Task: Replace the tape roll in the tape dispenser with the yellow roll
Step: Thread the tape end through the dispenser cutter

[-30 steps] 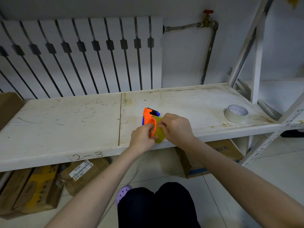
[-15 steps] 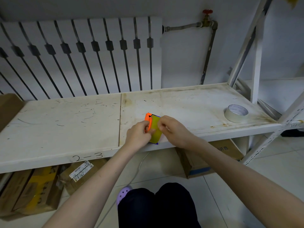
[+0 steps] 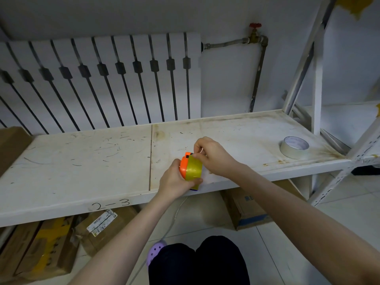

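The orange tape dispenser [image 3: 183, 163] is held over the front edge of the white shelf [image 3: 82, 161], with the yellow tape roll [image 3: 194, 169] sitting in it, its broad face turned toward me. My left hand [image 3: 174, 182] grips the dispenser and roll from the left and below. My right hand [image 3: 211, 155] is at the dispenser's far top end, its fingertips pinched together on the tape's end by the black part. A whitish tape roll [image 3: 294, 147] lies flat on the shelf at the right, away from both hands.
A white radiator [image 3: 102, 79] and a pipe with a red valve [image 3: 255, 31] are on the wall behind. White shelf uprights [image 3: 316, 79] stand at the right. Cardboard boxes [image 3: 41, 243] sit on the floor under the shelf. My knees [image 3: 197, 262] are below.
The dispenser has turned so the yellow roll's broad face shows. My right hand moved from the roll up to the dispenser's far end. My left hand shifted lower around the dispenser.
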Tool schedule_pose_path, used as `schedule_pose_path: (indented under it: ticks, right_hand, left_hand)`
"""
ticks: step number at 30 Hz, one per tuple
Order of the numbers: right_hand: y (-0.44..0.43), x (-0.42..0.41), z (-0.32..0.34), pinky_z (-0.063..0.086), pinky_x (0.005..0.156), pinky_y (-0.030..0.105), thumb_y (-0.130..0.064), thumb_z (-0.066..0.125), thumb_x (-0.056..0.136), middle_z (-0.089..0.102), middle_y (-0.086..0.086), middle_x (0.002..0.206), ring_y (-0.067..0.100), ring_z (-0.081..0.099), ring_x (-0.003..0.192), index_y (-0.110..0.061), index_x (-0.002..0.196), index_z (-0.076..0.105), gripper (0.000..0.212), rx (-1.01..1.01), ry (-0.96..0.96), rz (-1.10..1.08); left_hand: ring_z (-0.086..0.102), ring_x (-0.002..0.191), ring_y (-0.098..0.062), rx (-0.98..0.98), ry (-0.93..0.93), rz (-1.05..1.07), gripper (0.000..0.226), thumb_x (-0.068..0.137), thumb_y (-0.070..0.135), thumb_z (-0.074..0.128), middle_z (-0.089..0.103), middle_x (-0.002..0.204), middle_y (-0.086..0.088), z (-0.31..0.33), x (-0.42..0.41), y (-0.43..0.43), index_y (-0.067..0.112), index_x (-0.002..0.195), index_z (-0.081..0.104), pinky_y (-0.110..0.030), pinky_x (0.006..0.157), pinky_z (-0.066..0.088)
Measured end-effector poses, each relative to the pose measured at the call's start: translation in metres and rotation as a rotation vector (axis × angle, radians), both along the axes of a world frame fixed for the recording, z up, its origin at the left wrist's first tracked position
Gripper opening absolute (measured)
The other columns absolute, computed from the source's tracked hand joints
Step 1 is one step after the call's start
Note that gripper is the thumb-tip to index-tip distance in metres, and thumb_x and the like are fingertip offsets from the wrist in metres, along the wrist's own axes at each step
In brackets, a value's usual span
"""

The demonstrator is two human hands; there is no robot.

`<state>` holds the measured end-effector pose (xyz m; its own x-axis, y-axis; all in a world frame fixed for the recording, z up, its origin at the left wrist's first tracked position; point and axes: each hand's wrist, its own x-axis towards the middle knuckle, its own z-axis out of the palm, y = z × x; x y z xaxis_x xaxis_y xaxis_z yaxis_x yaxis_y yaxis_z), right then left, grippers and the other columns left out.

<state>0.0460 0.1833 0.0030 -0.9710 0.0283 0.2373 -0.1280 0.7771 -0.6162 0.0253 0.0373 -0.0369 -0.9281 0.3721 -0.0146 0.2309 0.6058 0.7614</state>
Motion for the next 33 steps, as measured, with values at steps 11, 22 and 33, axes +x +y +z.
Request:
schedule_pose_path:
  ticks: [11,22,33]
  right_hand:
    - [-0.005,-0.014,0.001,0.043,0.062,0.024,-0.012,0.052,0.091,0.050,-0.007,0.073,0.011,0.049,0.070,-0.008,0.088,0.054,0.005,-0.142,-0.002,-0.148]
    - [0.004,-0.039,-0.030,0.041,0.066,0.025,-0.010,0.056,0.089,0.049,-0.007,0.070,0.016,0.052,0.082,-0.018,0.069,0.049,0.023,-0.298,-0.163,-0.298]
    - [-0.006,-0.043,-0.047,0.036,0.055,0.020,-0.009,0.050,0.090,0.047,-0.006,0.070,0.010,0.048,0.069,-0.011,0.082,0.049,0.008,-0.378,-0.160,-0.306]
  left_hand:
    - [0.053,0.088,-0.015,-0.124,0.087,-0.030,0.064,0.063,0.045,0.077,0.052,0.092,0.011,-0.001,0.005,-0.005,0.024,0.113,0.043,-0.051,0.105,0.037]
    - [0.063,0.085,-0.016,-0.064,0.029,-0.075,0.063,0.043,0.071,0.066,0.065,0.082,0.010,-0.001,-0.007,-0.029,0.029,0.090,0.061,-0.051,0.093,0.047]
    - [0.060,0.110,-0.021,-0.297,0.149,0.077,0.090,0.055,0.081,0.059,0.062,0.118,0.005,0.011,-0.015,-0.027,0.024,0.124,0.047,-0.047,0.099,0.045]
